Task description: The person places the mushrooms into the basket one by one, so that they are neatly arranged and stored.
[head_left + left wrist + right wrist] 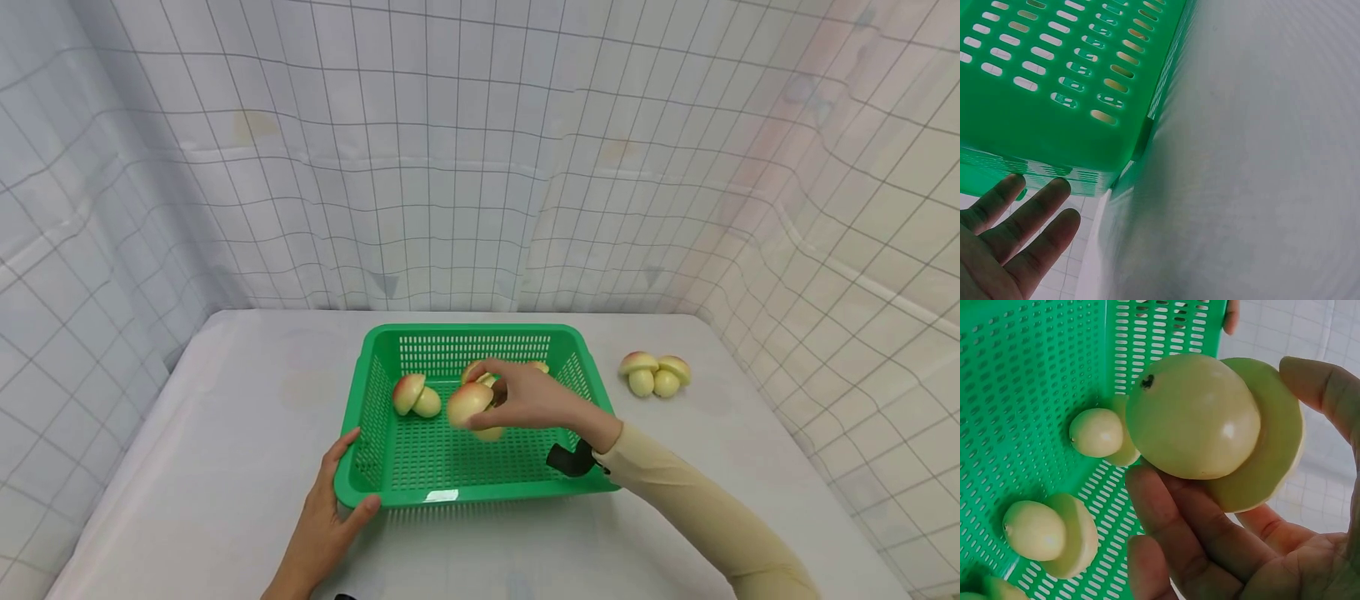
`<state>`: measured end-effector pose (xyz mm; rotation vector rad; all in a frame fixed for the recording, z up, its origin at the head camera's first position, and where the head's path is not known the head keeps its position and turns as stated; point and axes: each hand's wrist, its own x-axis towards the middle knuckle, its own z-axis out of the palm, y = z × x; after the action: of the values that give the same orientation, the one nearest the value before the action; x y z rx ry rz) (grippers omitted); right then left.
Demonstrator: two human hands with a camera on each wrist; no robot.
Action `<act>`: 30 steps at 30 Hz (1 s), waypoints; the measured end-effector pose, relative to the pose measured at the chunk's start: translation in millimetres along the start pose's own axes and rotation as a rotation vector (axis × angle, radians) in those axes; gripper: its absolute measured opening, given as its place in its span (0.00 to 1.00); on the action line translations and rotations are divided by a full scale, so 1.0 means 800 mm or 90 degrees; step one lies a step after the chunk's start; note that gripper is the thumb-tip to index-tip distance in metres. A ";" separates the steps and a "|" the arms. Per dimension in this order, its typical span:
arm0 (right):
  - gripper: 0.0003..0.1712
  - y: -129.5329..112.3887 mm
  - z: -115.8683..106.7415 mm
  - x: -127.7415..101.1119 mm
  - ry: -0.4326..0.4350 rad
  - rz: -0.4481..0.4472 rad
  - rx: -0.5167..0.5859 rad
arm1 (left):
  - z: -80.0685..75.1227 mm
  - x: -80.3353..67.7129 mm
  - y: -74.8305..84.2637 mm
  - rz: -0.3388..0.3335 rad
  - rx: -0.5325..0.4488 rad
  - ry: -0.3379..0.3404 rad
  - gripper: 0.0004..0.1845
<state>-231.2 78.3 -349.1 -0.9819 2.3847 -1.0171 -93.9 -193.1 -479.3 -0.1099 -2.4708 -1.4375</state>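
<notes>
The right wrist view shows the dark-tipped, rounded stem of the held mushroom (1194, 419), while the head view alone shows its red-tinged cap and the two mushrooms (664, 382) lying side by side toward the far right corner of the surface (225, 433). The left wrist view adds the slotted outside of the green plastic basket (510, 495), which sits toward the surface's far edge. The right forearm, in a beige sleeve (697, 500), slants in from the near right, over the basket's right side. The right hand (528, 396) pinches the held mushroom above the basket floor, thumb and fingers bent around it. The left hand (324, 517), fingers straight and spread, lies at the basket's near left corner, touching the rim.
</notes>
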 end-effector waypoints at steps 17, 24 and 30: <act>0.28 0.007 0.022 0.046 -0.089 -0.013 -0.040 | 0.001 0.000 0.000 -0.002 0.006 0.001 0.45; 0.29 0.007 0.036 0.061 -0.115 -0.008 -0.068 | 0.001 -0.001 0.000 -0.001 0.009 0.006 0.45; 0.25 0.009 0.048 0.072 -0.140 -0.037 -0.081 | 0.001 0.000 0.000 0.000 0.006 0.005 0.45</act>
<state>-252.6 21.3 -383.7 -1.1515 2.2724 -0.7406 -93.8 -192.4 -479.6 -0.1027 -2.4713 -1.4234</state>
